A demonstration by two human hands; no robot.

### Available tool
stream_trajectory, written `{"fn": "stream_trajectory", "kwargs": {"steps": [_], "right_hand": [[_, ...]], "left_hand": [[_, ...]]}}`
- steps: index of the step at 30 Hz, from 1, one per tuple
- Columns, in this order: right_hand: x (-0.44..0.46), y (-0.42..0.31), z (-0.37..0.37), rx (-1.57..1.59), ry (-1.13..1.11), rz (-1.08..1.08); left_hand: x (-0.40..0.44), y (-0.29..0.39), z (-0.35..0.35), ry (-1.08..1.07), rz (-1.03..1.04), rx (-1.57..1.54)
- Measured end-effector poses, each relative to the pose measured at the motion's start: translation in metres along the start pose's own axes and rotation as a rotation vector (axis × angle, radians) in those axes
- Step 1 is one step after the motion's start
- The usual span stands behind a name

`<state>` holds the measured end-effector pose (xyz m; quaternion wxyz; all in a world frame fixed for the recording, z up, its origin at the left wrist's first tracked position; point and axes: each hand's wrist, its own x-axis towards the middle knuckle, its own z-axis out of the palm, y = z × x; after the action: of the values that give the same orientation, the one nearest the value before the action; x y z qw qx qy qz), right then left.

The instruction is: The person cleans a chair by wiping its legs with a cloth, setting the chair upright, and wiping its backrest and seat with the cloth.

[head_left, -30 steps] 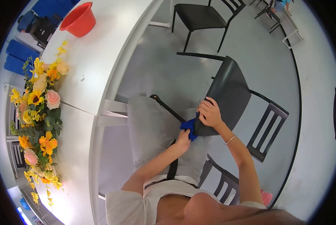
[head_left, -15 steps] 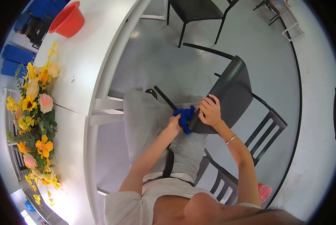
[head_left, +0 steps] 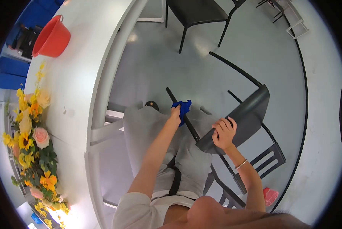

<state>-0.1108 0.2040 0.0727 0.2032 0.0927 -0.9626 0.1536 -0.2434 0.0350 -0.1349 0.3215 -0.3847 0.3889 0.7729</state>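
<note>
A black chair is held tipped on its side, its dark seat (head_left: 244,121) beside my right knee and its legs pointing away from me. My left hand (head_left: 175,116) is closed on a blue cloth (head_left: 185,110), which is wrapped about the near chair leg (head_left: 192,130) partway along its length. My right hand (head_left: 225,133) grips the seat's near edge, fingers curled over it. The slatted backrest (head_left: 269,162) hangs to the right, partly behind my right forearm.
On my left stands a white table (head_left: 79,76) with a red bucket (head_left: 53,39) and a flower arrangement (head_left: 35,141). Another black chair (head_left: 197,15) stands ahead. A slatted chair (head_left: 226,191) is close at my side, with a pink-red item (head_left: 270,196) on the floor nearby.
My left hand and the cloth have slid along the leg, away from the seat. The chair has turned and shifted toward the lower right, my right hand with it.
</note>
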Motion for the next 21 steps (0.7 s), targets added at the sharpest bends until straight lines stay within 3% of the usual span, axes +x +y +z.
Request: {"fn": "stream_trajectory", "kwargs": {"steps": [2, 8, 12, 17, 19, 20, 21], "right_hand": [[0.0, 0.002, 0.0, -0.026, -0.017, 0.036], [0.016, 0.01, 0.006, -0.06, -0.07, 0.034], [0.017, 0.008, 0.004, -0.074, -0.087, 0.037], [0.019, 0.004, 0.006, -0.053, -0.054, 0.049], [0.019, 0.002, 0.005, -0.049, -0.042, 0.03], [0.017, 0.002, 0.006, -0.038, -0.03, 0.021], [0.014, 0.003, 0.008, -0.039, -0.036, 0.027]], "left_hand": [[0.027, 0.006, 0.002, -0.022, 0.04, 0.116], [0.096, 0.036, 0.012, 0.101, 0.07, 0.076], [0.187, 0.03, -0.018, 0.065, 0.057, 0.088], [0.122, 0.037, -0.003, 0.091, 0.101, 0.048], [0.095, 0.028, 0.002, 0.304, 0.025, 0.056], [0.08, 0.02, 0.0, 0.305, 0.027, 0.056], [0.064, 0.009, -0.004, 0.14, 0.007, 0.029]]}}
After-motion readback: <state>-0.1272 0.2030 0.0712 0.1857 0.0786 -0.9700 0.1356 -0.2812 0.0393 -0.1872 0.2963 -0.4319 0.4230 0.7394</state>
